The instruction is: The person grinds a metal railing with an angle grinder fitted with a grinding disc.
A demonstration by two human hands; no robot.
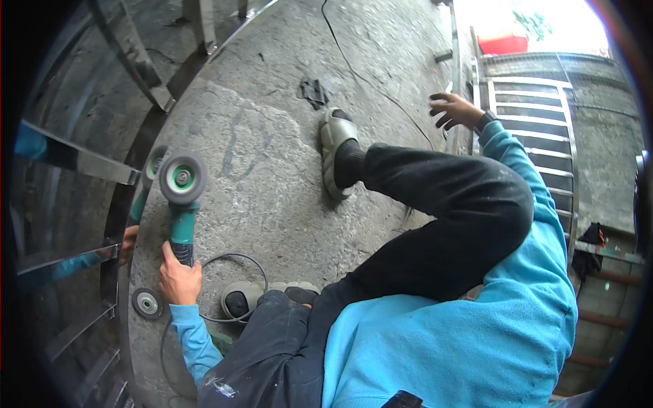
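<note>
Left grip (179, 280) clasps grinder's (182, 223) ribbed black handle (183, 253).

- Where's your left hand (179, 281)?
- Around the green angle grinder (182, 226), on the left, with a loose disc (147, 303) lying nearer you.
- And your right hand (457, 112)?
- Far right, splayed, left of the barred metal frame (530, 81).

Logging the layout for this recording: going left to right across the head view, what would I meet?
Loose grey disc → green-and-black angle grinder gripped in the left hand → black scrap on the ground → right hand with fingers apart → barred metal frame.
</note>
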